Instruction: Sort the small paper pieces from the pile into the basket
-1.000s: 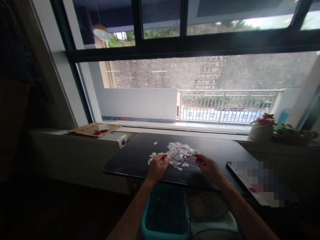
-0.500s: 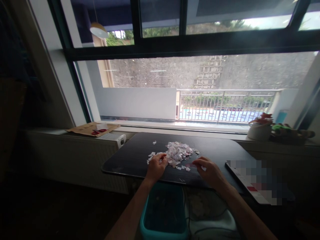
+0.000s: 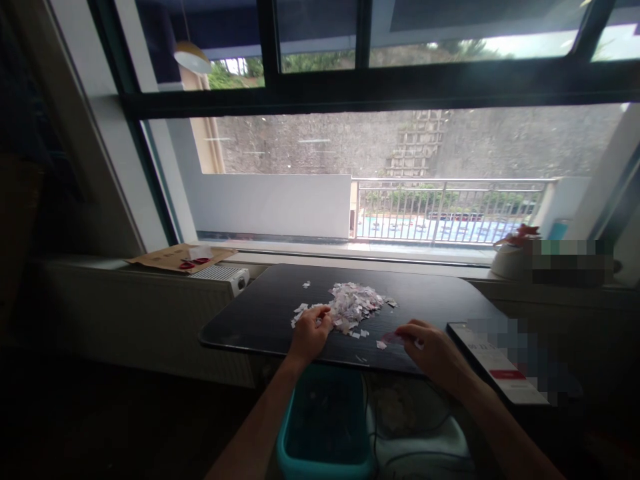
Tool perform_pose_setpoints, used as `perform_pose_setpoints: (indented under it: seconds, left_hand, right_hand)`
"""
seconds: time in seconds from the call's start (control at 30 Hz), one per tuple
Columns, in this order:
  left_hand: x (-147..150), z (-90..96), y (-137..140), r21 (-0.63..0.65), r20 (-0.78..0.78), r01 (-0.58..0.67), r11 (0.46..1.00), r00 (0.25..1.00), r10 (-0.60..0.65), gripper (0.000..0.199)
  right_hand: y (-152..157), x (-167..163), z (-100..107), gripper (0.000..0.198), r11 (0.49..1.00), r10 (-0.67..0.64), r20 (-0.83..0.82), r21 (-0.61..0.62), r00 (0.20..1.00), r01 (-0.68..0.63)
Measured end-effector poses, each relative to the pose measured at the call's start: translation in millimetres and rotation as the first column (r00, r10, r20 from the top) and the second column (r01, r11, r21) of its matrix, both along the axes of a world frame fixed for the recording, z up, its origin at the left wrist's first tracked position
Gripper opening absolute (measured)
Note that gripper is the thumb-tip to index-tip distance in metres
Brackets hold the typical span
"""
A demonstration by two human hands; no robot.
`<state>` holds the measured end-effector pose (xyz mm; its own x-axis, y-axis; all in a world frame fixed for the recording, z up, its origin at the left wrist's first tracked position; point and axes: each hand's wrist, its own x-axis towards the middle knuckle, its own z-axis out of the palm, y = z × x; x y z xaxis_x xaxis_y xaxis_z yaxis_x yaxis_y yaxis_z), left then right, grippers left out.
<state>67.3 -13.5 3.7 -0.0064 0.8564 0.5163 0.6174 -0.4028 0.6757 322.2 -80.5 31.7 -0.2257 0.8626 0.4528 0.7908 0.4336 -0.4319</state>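
Note:
A heap of small torn paper scraps (image 3: 354, 305) lies on the dark tabletop (image 3: 425, 300), mostly white with some pinkish bits. My left hand (image 3: 311, 330) rests at the heap's near left edge, fingers curled and thumb close to them; what they hold, if anything, is hidden. To the right of the heap, my right hand (image 3: 429, 343) pinches a thin, pinkish, see-through piece (image 3: 392, 337) that points left over the table. One loose scrap (image 3: 381, 345) lies just under its tip. Something whitish shows among the right fingers.
A phone-like slab (image 3: 495, 367), partly blurred out, lies at the table's right. Below the near edge stands a teal bin (image 3: 327, 460). Red-handled scissors (image 3: 194, 263) lie on brown paper (image 3: 155, 257) on the left sill. A white pot (image 3: 507, 260) stands on the right sill.
My right hand has drawn a little to the right, away from the heap, with the pinkish piece. A loose scrap near it has shifted right too. My left hand stays by the heap.

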Motion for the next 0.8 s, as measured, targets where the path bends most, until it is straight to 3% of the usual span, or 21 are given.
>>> perform_pose_setpoints:
  seconds: [0.27,0.63,0.8]
  left_hand:
    - [0,-1.5,1,-0.005,0.007,-0.001,1.0,1.0,0.001,0.028]
    - [0,-0.5,0,-0.009,0.01,0.003,1.0,1.0,-0.003,0.028]
    - [1,-0.7,0,-0.002,0.019,-0.001,1.0,1.0,0.001,0.026]
  right_hand:
    - [12,-25,-5,0.027,0.998,0.063,0.011,0.015,0.998,-0.063]
    - [9,-36,0,0.027,0.993,0.116,0.013,0.019,0.993,-0.116]
    - [-1,-30,0,0.027,0.987,0.158,0.027,-0.038,0.987,-0.157]
